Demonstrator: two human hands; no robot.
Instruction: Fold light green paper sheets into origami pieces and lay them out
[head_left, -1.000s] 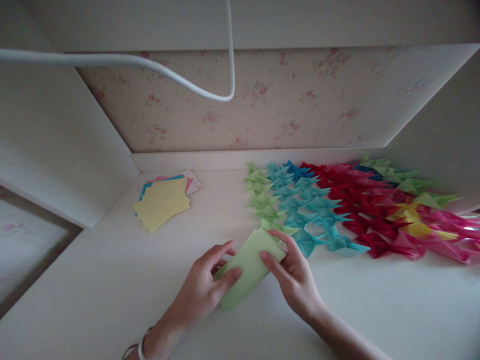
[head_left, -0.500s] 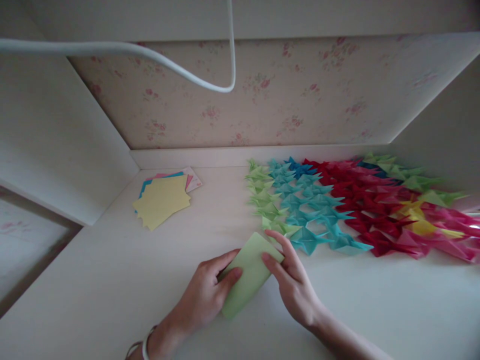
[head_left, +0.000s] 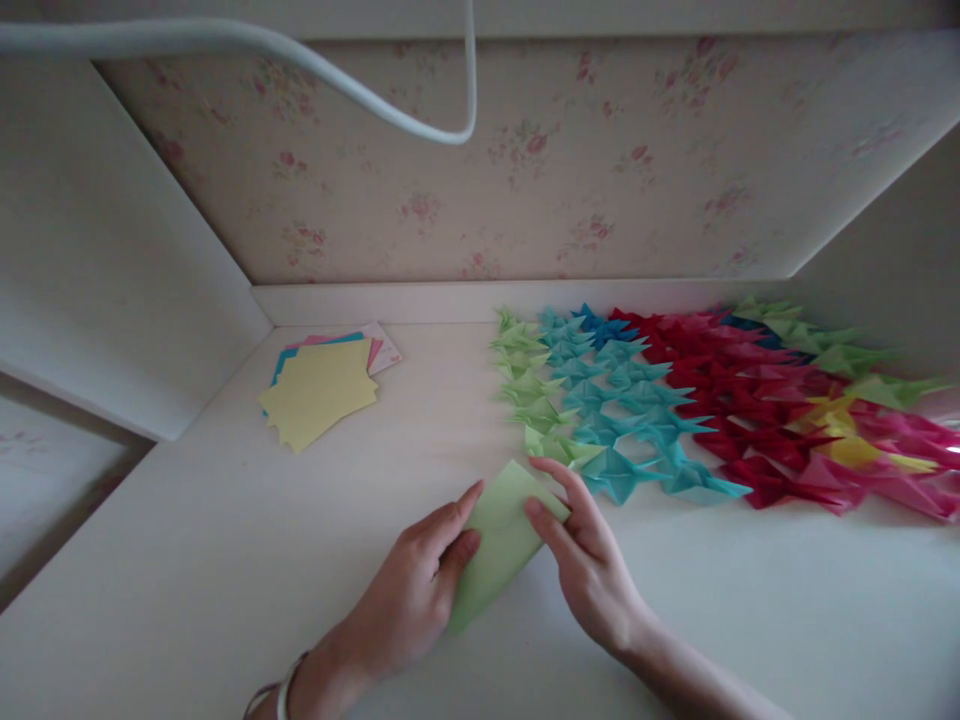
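Observation:
A light green sheet of origami paper, folded into a rectangle, is held at a slant above the white desktop. My left hand grips its left long side, thumb on top and fingers partly hidden behind. At the upper right corner, my right hand pinches the paper between thumb and fingers, with the index finger along the far edge. Just beyond the right hand lie folded light green paper cranes and turquoise paper cranes.
Red paper cranes and pink ones fill the desk's right side, with a few yellow and blue. At the back left lies a fanned stack of paper sheets, yellow on top. A white cable hangs across the upper view.
My left index finger has straightened upward along the paper's edge. The right hand keeps its pinch with little motion. The camera view has tilted slightly downward.

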